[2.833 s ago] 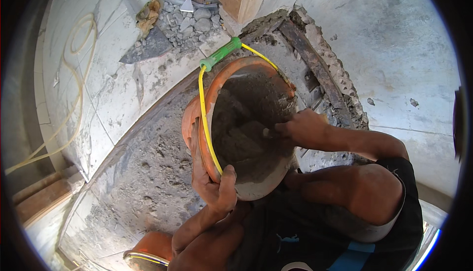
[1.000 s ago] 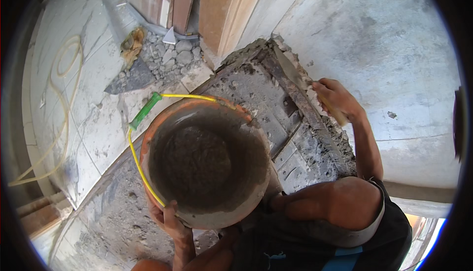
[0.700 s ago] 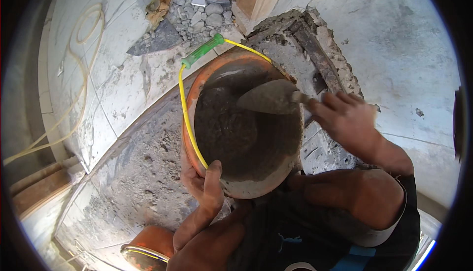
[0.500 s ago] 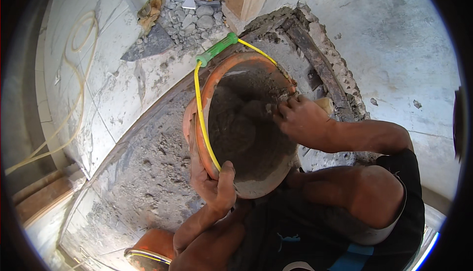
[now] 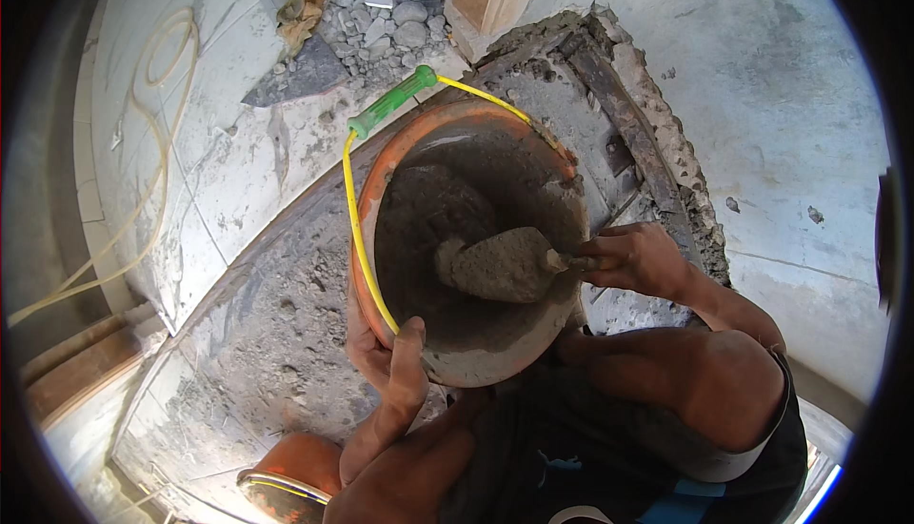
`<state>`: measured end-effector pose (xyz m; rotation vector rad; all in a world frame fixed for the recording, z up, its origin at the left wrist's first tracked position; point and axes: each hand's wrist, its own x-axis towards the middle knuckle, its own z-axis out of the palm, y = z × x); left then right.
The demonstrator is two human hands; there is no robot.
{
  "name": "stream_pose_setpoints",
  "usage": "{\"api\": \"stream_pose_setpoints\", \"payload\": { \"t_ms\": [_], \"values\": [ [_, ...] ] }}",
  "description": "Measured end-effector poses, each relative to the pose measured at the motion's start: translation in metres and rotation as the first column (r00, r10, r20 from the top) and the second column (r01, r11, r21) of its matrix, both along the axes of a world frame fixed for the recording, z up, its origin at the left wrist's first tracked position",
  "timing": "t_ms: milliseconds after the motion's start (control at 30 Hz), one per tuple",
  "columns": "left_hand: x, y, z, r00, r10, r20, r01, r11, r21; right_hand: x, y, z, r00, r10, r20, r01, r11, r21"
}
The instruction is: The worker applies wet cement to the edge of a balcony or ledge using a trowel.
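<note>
mortar loads the trowel (image 5: 503,263), gripped by the right hand (image 5: 636,259) inside the tilted orange bucket (image 5: 457,238). the left hand (image 5: 390,372) clamps the bucket's near rim. scooping looks in hand; lifting out calls for a level blade.

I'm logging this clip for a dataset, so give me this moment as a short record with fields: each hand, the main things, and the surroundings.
left hand: left hand grips the rim of the orange bucket, thumb over the edge
right hand: right hand holds the trowel by its handle
trowel: blade loaded with grey mortar, inside the bucket
bucket: tilted toward the person, mortar-coated inside, yellow bail with green grip
surroundings: mortar-smeared tiled floor, rubble pile, second orange bucket
</note>
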<state>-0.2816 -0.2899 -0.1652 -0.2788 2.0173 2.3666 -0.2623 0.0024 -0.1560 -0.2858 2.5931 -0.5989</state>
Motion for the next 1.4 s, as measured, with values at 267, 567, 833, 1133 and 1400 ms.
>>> {"api": "stream_pose_setpoints", "payload": {
  "t_ms": [267, 567, 833, 1133, 1400],
  "values": [
    [0.002, -0.003, 0.006, 0.995, -0.012, 0.099, 0.015, 1.0, -0.028, -0.001, -0.015, 0.025, 0.988, 0.05, -0.144, -0.02, 0.978, 0.206],
    [0.006, -0.002, -0.006, 0.996, -0.084, -0.037, 0.081, 0.993, -0.089, -0.027, -0.058, -0.016, 0.798, 0.55, -0.248, -0.456, 0.819, 0.349],
    [0.004, -0.003, 0.002, 0.997, -0.038, 0.06, 0.039, 0.999, -0.017, -0.026, -0.021, -0.001, 0.975, 0.125, 0.183, -0.137, 0.989, 0.052],
    [0.0, -0.007, -0.008, 0.999, 0.012, 0.045, -0.012, 1.0, 0.013, 0.003, -0.009, 0.008, 0.997, -0.064, -0.032, 0.066, 0.997, 0.046],
    [0.001, -0.04, -0.016, 0.991, 0.117, 0.063, -0.118, 0.993, 0.022, -0.002, 0.033, 0.029, 0.829, -0.388, 0.404, 0.548, 0.709, -0.444]
  ]
}}
